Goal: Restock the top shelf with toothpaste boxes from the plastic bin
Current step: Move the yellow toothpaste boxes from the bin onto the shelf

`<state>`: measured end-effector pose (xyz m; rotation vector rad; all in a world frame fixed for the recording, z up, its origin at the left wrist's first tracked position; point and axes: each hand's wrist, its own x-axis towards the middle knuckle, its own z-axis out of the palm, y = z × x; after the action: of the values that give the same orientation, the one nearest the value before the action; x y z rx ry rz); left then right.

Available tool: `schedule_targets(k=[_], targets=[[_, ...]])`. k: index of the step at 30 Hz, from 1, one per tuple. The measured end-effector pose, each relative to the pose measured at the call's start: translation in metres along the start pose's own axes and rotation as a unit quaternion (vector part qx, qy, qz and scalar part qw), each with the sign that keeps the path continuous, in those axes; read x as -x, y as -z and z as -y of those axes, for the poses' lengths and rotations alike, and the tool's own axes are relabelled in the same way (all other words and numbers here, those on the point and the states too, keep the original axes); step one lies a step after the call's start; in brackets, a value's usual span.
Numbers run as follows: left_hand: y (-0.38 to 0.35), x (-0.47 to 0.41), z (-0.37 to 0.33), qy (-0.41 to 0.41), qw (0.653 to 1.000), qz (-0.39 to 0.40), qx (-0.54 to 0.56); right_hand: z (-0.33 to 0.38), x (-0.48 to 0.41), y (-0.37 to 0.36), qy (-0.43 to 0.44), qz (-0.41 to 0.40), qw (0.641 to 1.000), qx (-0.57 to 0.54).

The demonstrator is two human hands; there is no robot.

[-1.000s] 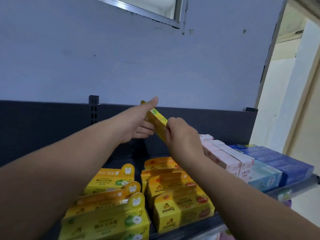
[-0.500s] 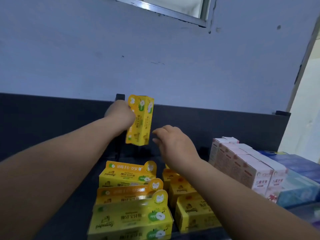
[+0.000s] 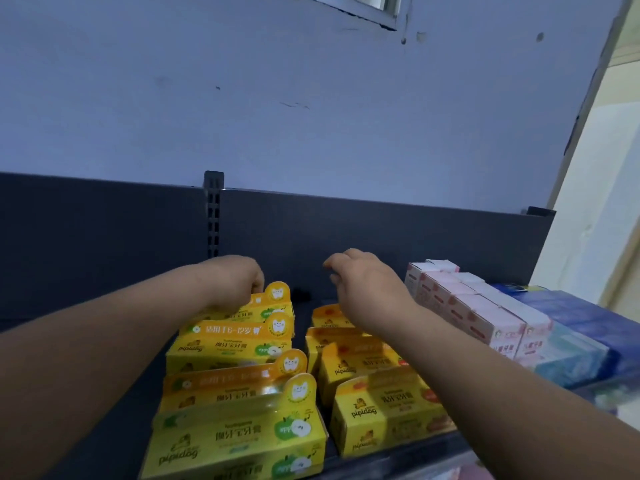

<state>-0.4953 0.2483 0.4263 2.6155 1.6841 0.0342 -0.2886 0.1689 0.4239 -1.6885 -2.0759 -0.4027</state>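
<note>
On the dark top shelf (image 3: 302, 315) stand two rows of yellow toothpaste boxes. The left row carries green apple labels (image 3: 235, 427) and the right row has orange labels (image 3: 384, 410). My left hand (image 3: 235, 282) grips the rearmost green-label toothpaste box (image 3: 272, 303), which stands at the back of the left row. My right hand (image 3: 363, 289) hovers above the back of the right row with loosely curled fingers and holds nothing. The plastic bin is out of view.
Pink and white boxes (image 3: 474, 306) stand in a row right of the yellow ones, and blue boxes (image 3: 581, 327) lie beyond them. A dark back panel (image 3: 381, 237) with a slotted upright (image 3: 213, 216) closes the shelf's rear. A pale blue wall rises above.
My left hand has lowered the yellow box from mid-air down to the back of the left row. My right hand let go of it earlier and now hangs over the right row.
</note>
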Motion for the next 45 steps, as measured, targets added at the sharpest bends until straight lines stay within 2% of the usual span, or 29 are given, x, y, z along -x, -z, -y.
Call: schedule_targets(k=[4, 8, 12, 18, 26, 38, 45], targets=[[0.003, 0.008, -0.003, 0.017, 1.000, 0.000, 0.019, -0.001, 0.008, -0.002, 0.009, 0.018, 1.000, 0.006], [0.016, 0.025, -0.017, 0.011, 0.998, -0.060, 0.036, 0.001, 0.019, 0.004, 0.018, 0.021, 1.000, 0.016], [0.029, 0.048, -0.046, 0.001, 0.993, -0.120, 0.008, 0.001, 0.036, 0.023, 0.032, -0.016, 0.998, 0.045], [0.048, 0.082, -0.108, -0.014, 0.974, -0.215, -0.067, -0.016, 0.076, 0.071, 0.041, -0.086, 0.991, 0.092], [0.043, 0.115, -0.225, -0.085, 0.952, -0.291, -0.050, -0.094, 0.162, 0.128, -0.030, -0.075, 0.987, 0.139], [-0.031, 0.135, -0.427, -0.224, 0.936, -0.268, -0.039, -0.230, 0.341, 0.170, -0.152, -0.013, 0.969, 0.193], [-0.082, 0.131, -0.509, -0.271, 0.940, -0.205, -0.020, -0.289, 0.422, 0.165, -0.217, 0.029, 0.957, 0.187]])
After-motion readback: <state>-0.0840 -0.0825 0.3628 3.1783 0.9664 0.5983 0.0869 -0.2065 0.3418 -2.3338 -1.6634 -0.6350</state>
